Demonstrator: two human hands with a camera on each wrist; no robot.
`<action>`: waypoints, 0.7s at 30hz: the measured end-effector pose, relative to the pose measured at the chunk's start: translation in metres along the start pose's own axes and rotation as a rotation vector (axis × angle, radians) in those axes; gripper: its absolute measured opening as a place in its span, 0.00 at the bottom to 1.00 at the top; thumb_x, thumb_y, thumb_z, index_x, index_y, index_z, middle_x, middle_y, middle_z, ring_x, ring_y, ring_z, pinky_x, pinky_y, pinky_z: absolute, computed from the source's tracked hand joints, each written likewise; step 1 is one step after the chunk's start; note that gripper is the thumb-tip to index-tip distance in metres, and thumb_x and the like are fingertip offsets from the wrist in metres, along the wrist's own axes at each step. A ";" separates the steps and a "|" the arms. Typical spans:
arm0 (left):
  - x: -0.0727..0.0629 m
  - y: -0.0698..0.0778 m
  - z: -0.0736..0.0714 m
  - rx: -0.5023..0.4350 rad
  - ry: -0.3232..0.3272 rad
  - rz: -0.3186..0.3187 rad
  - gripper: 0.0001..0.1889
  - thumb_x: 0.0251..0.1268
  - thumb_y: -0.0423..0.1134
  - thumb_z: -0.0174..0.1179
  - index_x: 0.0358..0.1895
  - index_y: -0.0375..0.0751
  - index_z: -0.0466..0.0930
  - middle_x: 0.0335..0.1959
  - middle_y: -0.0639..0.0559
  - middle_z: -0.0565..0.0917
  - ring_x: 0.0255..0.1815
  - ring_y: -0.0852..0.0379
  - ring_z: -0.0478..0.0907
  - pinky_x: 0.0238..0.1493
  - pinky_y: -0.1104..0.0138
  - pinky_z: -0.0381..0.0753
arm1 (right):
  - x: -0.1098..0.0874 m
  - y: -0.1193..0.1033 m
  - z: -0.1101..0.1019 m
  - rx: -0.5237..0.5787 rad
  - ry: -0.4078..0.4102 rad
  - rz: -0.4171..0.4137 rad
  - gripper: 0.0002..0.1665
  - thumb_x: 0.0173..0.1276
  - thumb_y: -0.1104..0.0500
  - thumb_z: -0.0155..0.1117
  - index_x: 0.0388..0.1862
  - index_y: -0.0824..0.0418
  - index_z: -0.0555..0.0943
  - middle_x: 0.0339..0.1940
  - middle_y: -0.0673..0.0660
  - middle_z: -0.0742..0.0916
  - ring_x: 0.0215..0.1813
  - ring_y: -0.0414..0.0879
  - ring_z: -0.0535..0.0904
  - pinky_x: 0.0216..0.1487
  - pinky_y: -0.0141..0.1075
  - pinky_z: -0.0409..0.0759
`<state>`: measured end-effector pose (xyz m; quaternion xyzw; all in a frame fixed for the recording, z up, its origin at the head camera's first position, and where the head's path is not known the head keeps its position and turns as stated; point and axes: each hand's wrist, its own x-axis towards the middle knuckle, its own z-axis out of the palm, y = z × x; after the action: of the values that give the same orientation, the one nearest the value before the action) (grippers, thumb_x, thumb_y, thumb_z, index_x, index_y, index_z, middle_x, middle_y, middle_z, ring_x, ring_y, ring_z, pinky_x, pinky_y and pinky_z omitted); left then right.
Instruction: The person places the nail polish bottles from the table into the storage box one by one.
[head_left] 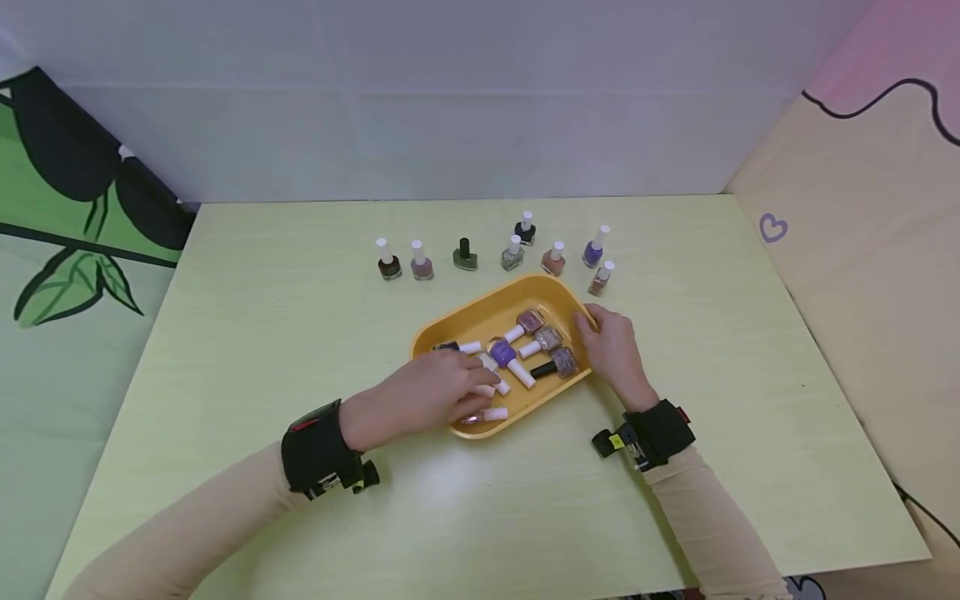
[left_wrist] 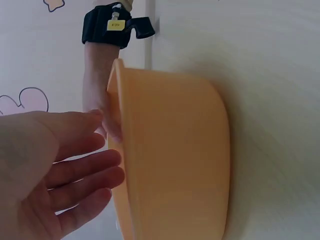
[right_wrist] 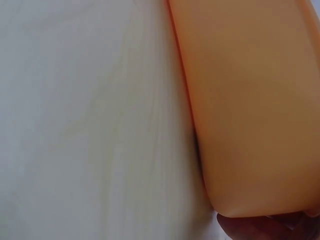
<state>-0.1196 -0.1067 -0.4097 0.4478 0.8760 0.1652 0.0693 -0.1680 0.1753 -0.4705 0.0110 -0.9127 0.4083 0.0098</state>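
Note:
A yellow-orange plastic tray [head_left: 551,290] lies slantwise on the table with several nail polish bottles in it. Among them are a purple bottle [head_left: 502,353], a glittery bottle with a black cap [head_left: 564,361] and white-capped ones. My left hand [head_left: 431,387] reaches over the tray's near left part, hiding some bottles. In the left wrist view that hand [left_wrist: 65,170] has loosely bent fingers beside the rim, and nothing shows between them. My right hand [head_left: 615,350] grips the tray's right end, thumb over the rim. The right wrist view shows the tray's outer wall [right_wrist: 250,110].
Behind the tray stand several nail polish bottles: a dark brown one [head_left: 390,267], a lilac one [head_left: 422,267], a green one with a dark cap [head_left: 465,259], a purple one [head_left: 593,252] and others. A pale wall [head_left: 450,142] borders the table [head_left: 300,317] at the back.

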 end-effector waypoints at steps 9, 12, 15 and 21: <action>0.001 -0.035 -0.037 -0.057 0.408 -0.157 0.14 0.71 0.41 0.68 0.53 0.38 0.87 0.50 0.45 0.89 0.53 0.46 0.85 0.58 0.53 0.84 | 0.000 0.001 0.000 -0.001 0.005 0.008 0.19 0.83 0.59 0.55 0.59 0.70 0.83 0.41 0.66 0.88 0.30 0.49 0.75 0.29 0.32 0.67; -0.001 -0.053 -0.041 -0.107 0.599 -0.168 0.11 0.69 0.36 0.68 0.50 0.35 0.87 0.47 0.43 0.88 0.51 0.46 0.84 0.57 0.54 0.84 | -0.001 0.001 0.000 0.002 0.003 0.007 0.19 0.83 0.58 0.55 0.59 0.70 0.83 0.41 0.66 0.88 0.30 0.49 0.75 0.29 0.32 0.67; -0.002 -0.070 -0.041 -0.156 0.742 -0.164 0.09 0.69 0.32 0.68 0.48 0.33 0.87 0.44 0.43 0.87 0.44 0.48 0.82 0.50 0.62 0.82 | -0.001 0.001 0.000 0.002 -0.001 0.007 0.19 0.83 0.58 0.55 0.60 0.70 0.83 0.40 0.66 0.88 0.29 0.49 0.75 0.28 0.32 0.67; -0.004 -0.106 -0.038 -0.143 0.919 -0.195 0.08 0.72 0.33 0.65 0.48 0.31 0.86 0.45 0.38 0.86 0.44 0.45 0.81 0.49 0.66 0.76 | 0.000 0.002 0.000 0.001 -0.006 0.012 0.20 0.83 0.57 0.54 0.61 0.69 0.82 0.42 0.66 0.88 0.31 0.49 0.76 0.29 0.32 0.68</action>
<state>-0.2084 -0.1759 -0.4113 0.2381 0.8402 0.3988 -0.2798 -0.1681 0.1765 -0.4716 0.0066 -0.9127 0.4086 0.0045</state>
